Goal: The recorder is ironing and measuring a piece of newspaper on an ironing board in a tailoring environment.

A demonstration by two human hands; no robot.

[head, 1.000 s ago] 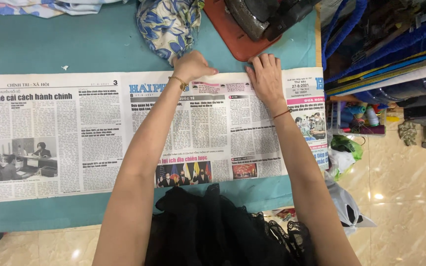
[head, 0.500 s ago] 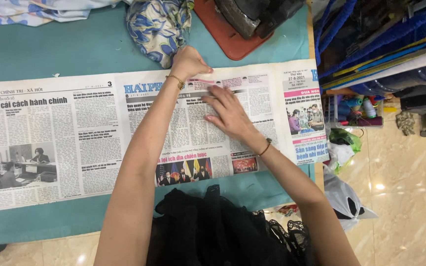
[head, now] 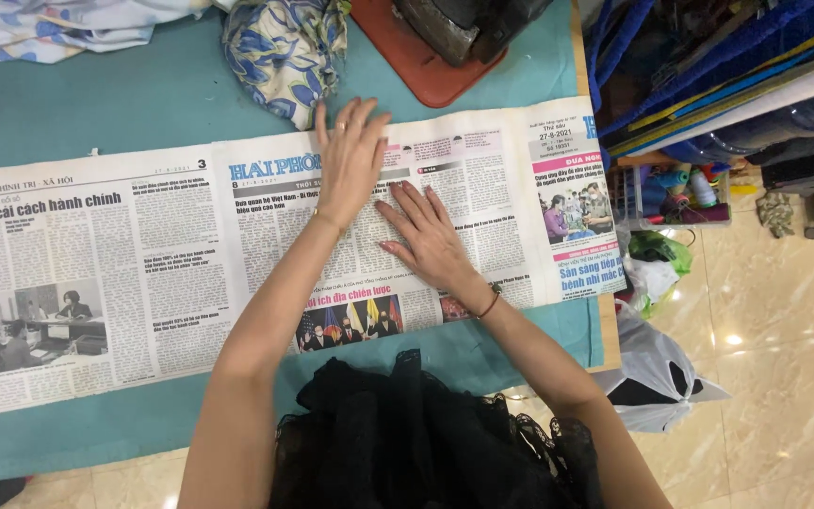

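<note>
A wide newspaper (head: 143, 273) lies spread flat across a teal-covered table (head: 124, 104). My left hand (head: 350, 155) rests flat on the paper's upper middle, fingers apart and pointing away from me. Just to its right and nearer to me, my right hand (head: 426, 236) also lies flat on the print, fingers spread and angled to the upper left. Neither hand holds anything. A bracelet sits on each wrist.
A bundle of blue-and-cream floral cloth (head: 284, 52) lies at the table's far edge. Beside it a dark iron (head: 468, 24) stands on a red-brown pad (head: 416, 71). Right of the table are blue rods, a basket of thread spools (head: 675, 188) and plastic bags (head: 652, 377) on the tiled floor.
My right hand slid from the paper's upper right toward the middle and down, ending beside my left hand. My left hand opened flat and moved slightly nearer. The view shifted a little.
</note>
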